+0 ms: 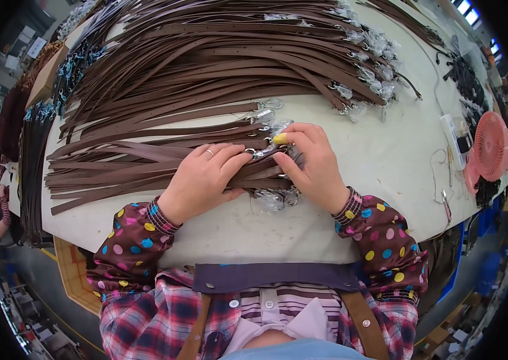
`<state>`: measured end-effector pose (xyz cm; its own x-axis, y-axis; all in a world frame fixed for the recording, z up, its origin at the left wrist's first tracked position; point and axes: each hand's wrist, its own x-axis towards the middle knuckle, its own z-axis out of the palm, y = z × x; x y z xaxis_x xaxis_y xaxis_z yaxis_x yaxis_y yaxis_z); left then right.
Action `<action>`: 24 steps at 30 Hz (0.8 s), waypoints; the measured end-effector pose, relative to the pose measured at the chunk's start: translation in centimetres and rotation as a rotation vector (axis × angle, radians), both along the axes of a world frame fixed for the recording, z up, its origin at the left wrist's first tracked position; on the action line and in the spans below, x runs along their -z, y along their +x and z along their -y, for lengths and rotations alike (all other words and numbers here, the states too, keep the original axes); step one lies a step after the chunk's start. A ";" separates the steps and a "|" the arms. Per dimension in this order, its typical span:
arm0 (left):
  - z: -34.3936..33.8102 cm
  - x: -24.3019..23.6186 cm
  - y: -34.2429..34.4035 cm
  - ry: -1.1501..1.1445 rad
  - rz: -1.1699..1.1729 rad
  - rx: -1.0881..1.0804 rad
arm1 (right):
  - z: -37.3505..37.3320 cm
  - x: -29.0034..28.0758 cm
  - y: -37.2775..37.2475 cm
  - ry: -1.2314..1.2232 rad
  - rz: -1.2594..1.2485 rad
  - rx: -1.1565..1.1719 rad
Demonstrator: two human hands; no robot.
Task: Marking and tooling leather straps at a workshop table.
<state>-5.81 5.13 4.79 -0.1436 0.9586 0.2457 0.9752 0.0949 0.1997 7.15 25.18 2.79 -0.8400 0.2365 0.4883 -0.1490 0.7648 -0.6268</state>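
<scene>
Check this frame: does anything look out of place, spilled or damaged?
No spill or damage stands out. The oddest detail is a yellow cap on the right hand, covering one fingertip; the thumb looks bare.

straps: brown | sleeves: multicolour polka-dotted | fan: pink | tabletop: off-white

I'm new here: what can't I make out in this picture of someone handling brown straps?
All in the head view:
- What lies under the right hand: its own fingers and palm cover it.
- How many brown straps there are: they overlap, and the left hand covers some.
- The far strap pile's full extent: the top edge cuts it off.
- What the person at far left is doing: too small and distorted.
</scene>
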 end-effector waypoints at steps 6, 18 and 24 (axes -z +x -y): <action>-0.1 1.3 1.0 0.155 -0.255 0.002 | 1.7 -0.9 5.1 0.432 0.134 -0.119; -0.2 0.6 -0.5 0.069 -0.047 -0.140 | -4.1 0.3 3.3 0.158 -0.047 -0.030; -1.0 1.7 1.4 0.049 -0.041 -0.163 | -0.5 0.8 0.4 -0.804 0.027 -0.055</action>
